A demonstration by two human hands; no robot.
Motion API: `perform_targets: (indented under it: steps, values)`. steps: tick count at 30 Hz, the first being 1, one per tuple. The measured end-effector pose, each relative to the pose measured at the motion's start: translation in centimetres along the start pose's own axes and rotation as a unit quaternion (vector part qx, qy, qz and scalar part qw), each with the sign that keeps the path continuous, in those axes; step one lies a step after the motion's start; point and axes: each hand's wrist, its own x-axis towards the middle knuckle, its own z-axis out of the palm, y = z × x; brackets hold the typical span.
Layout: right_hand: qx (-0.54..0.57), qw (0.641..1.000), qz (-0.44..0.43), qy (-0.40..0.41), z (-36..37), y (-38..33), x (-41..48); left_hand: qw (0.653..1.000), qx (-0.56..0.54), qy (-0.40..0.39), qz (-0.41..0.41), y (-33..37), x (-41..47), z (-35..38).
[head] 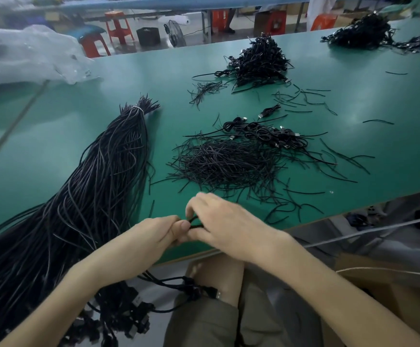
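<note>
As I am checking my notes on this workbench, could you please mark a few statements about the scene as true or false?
1. The left hand and right hand both pinch a thin black cable over the green table top, close to its near edge. True.
2. The long bundle of black cables is tied with a red band. False: the band is white.
3. The loose pile of short black ties lies right of that bundle. True.
4. The table top is blue. False: it is green.
</note>
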Motion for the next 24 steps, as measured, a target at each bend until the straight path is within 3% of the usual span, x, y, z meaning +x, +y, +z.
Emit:
perform_targets:
  steps: [2,4,6,9,14,20,24]
  values:
    - [0.011,0.999,0.041,0.012,-1.2,1.9,0.4,0.998,-0.004,0.060,-0.014,-0.2,0.3,0.0]
    - [0.082,0.984,0.112,0.108,-2.1,4.0,0.7,0.992,-0.028,0.121,-0.035,-0.5,0.6,-0.2]
    - [0.081,0.957,0.194,0.201,-2.5,6.5,0.9,0.982,-0.080,0.158,-0.063,-0.6,0.9,-0.3]
    - [-0.011,0.947,0.272,0.170,-1.8,8.9,1.1,0.967,-0.161,0.175,-0.093,-0.2,1.1,0.1]
    - [-0.047,0.945,0.249,0.207,-1.0,9.0,1.0,0.958,-0.217,0.166,-0.084,1.3,1.1,0.8]
    - [-0.035,0.922,0.233,0.306,-2.1,9.3,-0.1,0.946,-0.252,0.183,-0.089,1.5,1.4,0.9]
    - [0.159,0.865,0.223,0.420,-3.0,7.7,-0.5,0.933,-0.297,0.180,-0.096,1.8,2.0,1.2]
